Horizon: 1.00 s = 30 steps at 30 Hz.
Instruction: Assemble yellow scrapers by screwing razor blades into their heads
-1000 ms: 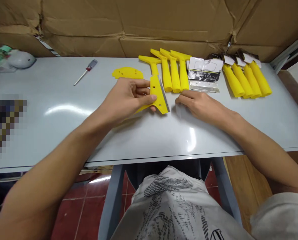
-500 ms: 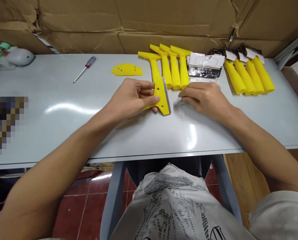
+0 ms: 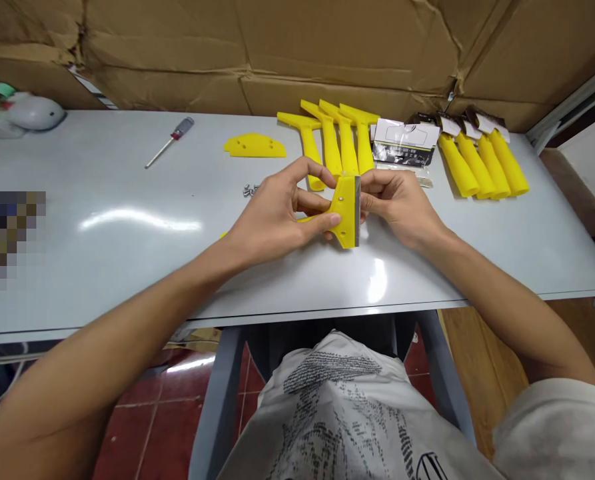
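My left hand is closed around a yellow scraper, thumb on its flat head and fingers behind. The head has two small holes and a metal blade along its right edge. My right hand is at that blade edge, thumb and fingers pinched together; its fingertips are partly behind the scraper, so what they hold is hidden. Small screws lie in a heap just past my left hand. Farther back is a loose yellow plate with holes.
Several yellow scraper handles stand in a row at the back, beside a plastic packet with a printed card. More bagged yellow handles lie to the right. A screwdriver rests on the white table, left of the plate.
The scraper has moved right and turned so that its blade edge is nearly upright in view. My right hand has come left to meet it. The screw heap has come into view.
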Each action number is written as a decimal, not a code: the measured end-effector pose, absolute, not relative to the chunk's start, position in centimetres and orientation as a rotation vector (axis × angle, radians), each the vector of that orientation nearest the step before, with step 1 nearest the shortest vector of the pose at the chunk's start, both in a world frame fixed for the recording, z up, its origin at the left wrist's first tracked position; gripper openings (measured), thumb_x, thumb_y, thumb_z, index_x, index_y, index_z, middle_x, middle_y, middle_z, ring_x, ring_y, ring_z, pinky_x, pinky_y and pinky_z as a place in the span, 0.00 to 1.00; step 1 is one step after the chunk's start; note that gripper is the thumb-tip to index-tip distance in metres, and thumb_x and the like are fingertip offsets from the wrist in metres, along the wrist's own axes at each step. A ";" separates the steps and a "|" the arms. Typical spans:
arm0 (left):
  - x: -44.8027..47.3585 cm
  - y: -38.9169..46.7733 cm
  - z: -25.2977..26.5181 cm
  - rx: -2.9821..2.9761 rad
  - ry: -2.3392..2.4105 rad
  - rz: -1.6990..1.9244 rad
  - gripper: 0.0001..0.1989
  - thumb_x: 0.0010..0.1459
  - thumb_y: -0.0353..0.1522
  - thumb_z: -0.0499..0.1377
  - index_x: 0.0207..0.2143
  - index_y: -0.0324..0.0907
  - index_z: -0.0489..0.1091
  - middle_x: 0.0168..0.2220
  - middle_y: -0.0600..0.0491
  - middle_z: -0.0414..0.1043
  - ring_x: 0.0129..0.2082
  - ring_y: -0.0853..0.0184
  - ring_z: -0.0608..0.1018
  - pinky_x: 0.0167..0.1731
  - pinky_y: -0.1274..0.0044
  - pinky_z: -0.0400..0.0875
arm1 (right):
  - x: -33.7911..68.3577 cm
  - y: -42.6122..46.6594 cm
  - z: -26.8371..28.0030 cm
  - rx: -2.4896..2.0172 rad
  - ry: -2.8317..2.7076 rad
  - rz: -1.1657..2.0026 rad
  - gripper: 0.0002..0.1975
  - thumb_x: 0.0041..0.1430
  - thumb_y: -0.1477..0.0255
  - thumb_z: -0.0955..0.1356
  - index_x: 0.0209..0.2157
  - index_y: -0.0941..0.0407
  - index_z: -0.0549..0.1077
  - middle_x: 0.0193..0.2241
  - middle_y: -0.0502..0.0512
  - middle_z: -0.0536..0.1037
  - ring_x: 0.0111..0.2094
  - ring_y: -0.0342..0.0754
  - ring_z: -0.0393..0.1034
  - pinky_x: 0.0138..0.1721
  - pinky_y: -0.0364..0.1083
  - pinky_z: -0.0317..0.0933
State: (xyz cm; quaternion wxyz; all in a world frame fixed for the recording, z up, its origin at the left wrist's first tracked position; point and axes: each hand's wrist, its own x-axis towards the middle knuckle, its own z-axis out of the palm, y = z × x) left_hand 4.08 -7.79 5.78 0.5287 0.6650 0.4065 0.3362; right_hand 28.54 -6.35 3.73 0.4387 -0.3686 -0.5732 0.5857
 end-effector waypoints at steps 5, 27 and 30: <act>4.2 -7.9 5.6 1.622 0.946 0.788 0.29 0.61 0.46 0.83 0.50 0.53 0.69 0.36 0.57 0.92 0.37 0.54 0.96 0.40 0.68 0.92 | 28.4 -5.8 2.7 -0.782 -1.428 1.548 0.29 0.52 0.53 0.93 0.32 0.56 0.81 0.34 0.51 0.85 0.29 0.39 0.70 0.32 0.41 0.69; 4.0 -7.6 5.8 1.616 0.871 0.809 0.29 0.64 0.44 0.83 0.52 0.49 0.69 0.39 0.53 0.92 0.36 0.56 0.94 0.41 0.68 0.90 | 28.9 -7.1 4.8 -0.794 -1.343 1.739 0.27 0.57 0.48 0.90 0.36 0.55 0.87 0.38 0.55 0.85 0.37 0.43 0.74 0.31 0.40 0.68; 3.7 -6.9 5.5 1.662 0.852 0.885 0.31 0.63 0.49 0.84 0.52 0.49 0.70 0.39 0.53 0.91 0.34 0.57 0.93 0.41 0.65 0.90 | 29.7 -6.9 5.5 -0.873 -1.433 1.616 0.28 0.63 0.42 0.86 0.38 0.55 0.88 0.41 0.58 0.87 0.37 0.45 0.75 0.32 0.43 0.69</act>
